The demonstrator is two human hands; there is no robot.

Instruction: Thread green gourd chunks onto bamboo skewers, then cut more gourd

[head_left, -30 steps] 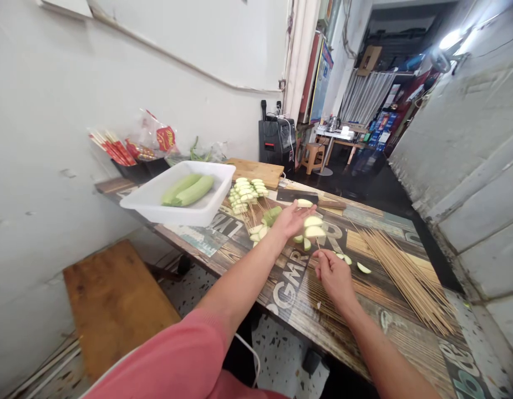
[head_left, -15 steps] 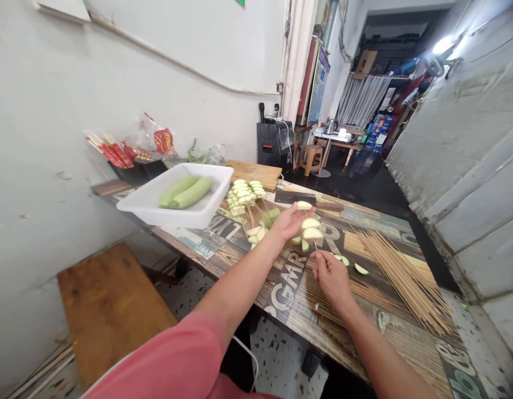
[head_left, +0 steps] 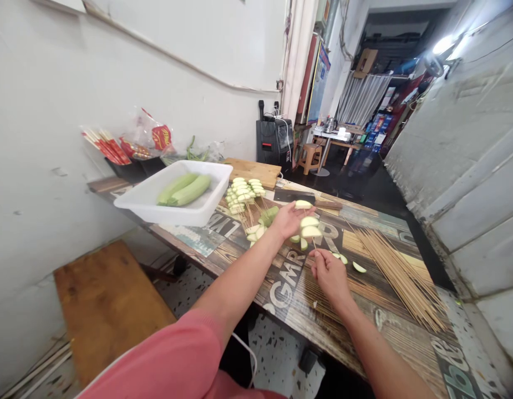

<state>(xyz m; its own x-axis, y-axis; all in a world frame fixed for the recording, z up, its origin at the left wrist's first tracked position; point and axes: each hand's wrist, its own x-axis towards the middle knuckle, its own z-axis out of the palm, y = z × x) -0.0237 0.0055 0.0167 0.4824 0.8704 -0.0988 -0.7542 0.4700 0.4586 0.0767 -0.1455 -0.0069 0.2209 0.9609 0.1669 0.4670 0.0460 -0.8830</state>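
Note:
My right hand [head_left: 330,272] pinches the lower end of a thin wooden skewer [head_left: 315,243]. Two pale green-edged zucchini slices [head_left: 311,231] are threaded on it, one above the other. At the skewer's upper end my left hand [head_left: 288,220] grips another zucchini slice [head_left: 303,204] between thumb and fingers. Whether the tip has pierced that slice is too small to tell. Loose zucchini slices [head_left: 359,267] lie on the table around my hands. Filled zucchini skewers [head_left: 242,191] are piled beyond my left hand, near a cut zucchini piece [head_left: 268,216].
A white plastic tub [head_left: 210,208] with two whole zucchinis [head_left: 192,190] stands at the table's left. A cleaver [head_left: 295,196] lies behind my hands, a cutting board [head_left: 256,172] farther back. Bare skewers [head_left: 400,277] are spread on the right. A wooden stool [head_left: 115,310] stands below left.
The view has shifted very slightly. Both hands keep nearly the same hold on the slice and the skewer.

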